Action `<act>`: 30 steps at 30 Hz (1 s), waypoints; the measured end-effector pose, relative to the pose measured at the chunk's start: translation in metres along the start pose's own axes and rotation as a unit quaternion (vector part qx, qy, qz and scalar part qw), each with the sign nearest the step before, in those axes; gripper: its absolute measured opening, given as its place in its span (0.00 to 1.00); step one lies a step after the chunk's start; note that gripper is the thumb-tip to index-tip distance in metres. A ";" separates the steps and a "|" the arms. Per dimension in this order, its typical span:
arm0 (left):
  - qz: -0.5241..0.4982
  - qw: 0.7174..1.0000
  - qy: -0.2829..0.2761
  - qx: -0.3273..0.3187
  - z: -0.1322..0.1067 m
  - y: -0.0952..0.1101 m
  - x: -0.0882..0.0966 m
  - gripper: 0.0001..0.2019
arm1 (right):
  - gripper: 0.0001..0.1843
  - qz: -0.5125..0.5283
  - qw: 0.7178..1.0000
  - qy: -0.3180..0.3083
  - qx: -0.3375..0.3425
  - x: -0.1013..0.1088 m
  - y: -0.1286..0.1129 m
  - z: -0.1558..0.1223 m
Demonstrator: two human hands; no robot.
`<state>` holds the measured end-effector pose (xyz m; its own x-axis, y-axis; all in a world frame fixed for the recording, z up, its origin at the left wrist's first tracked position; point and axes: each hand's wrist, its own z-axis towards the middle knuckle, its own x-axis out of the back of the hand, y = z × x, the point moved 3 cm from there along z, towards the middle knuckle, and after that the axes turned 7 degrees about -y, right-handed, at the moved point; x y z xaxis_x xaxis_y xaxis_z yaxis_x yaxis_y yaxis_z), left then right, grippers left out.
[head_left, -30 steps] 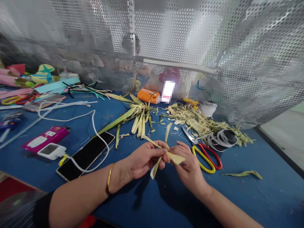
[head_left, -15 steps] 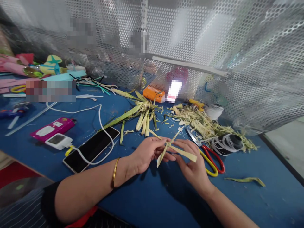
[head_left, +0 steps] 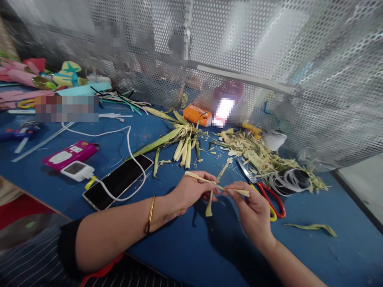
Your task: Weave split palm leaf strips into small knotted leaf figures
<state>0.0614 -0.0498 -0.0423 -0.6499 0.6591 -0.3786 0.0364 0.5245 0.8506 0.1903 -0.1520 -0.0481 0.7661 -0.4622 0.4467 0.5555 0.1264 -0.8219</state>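
Pale yellow-green leaf strips (head_left: 209, 208) cross one another between my two hands, their ends sticking out several ways. My left hand (head_left: 191, 190) is closed and pinches them near the crossing, with some of its fingers hidden underneath. Thumb and forefinger of my right hand (head_left: 254, 205) pinch the strip that points right, close to its free end. To the right lie scissors (head_left: 271, 195) with one red and one yellow handle, just behind my right hand. A bunch of leaf stalks (head_left: 182, 137) lies on the blue table (head_left: 176, 247) beyond my hands.
Leaf scraps (head_left: 254, 153) are heaped at the back right near a spool of white thread (head_left: 290, 181). A dark phone (head_left: 119, 181), a white-cabled power bank (head_left: 76, 169) and a magenta pack (head_left: 70, 154) lie left. Behind stand an orange packet (head_left: 197, 115) and perforated mesh (head_left: 239, 48).
My right hand has moved from near the crossing out to the right and now pinches a strip's end. The strips have turned in my left hand. The view has shifted slightly.
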 end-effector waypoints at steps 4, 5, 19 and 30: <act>-0.017 1.000 0.017 0.013 0.003 -0.003 0.003 0.04 | 0.08 0.072 0.994 0.010 -0.076 -0.003 0.005 0.005; -0.021 1.000 0.016 0.015 0.003 -0.003 0.004 0.04 | 0.09 0.078 0.993 0.007 -0.089 -0.003 0.006 0.007; 0.347 0.927 -0.096 -0.110 -0.008 -0.014 -0.006 0.09 | 0.08 -0.347 0.904 -0.033 0.247 -0.003 -0.047 0.002; 0.435 0.879 -0.135 -0.143 -0.015 -0.011 -0.011 0.13 | 0.08 -0.189 0.963 -0.018 0.189 -0.003 -0.036 0.000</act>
<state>0.0566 -0.0707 -0.0416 -0.2655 0.8676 0.4205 0.2131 -0.3726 0.9032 0.1677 -0.1547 -0.0195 0.4926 -0.5082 0.7065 0.8700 0.2684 -0.4136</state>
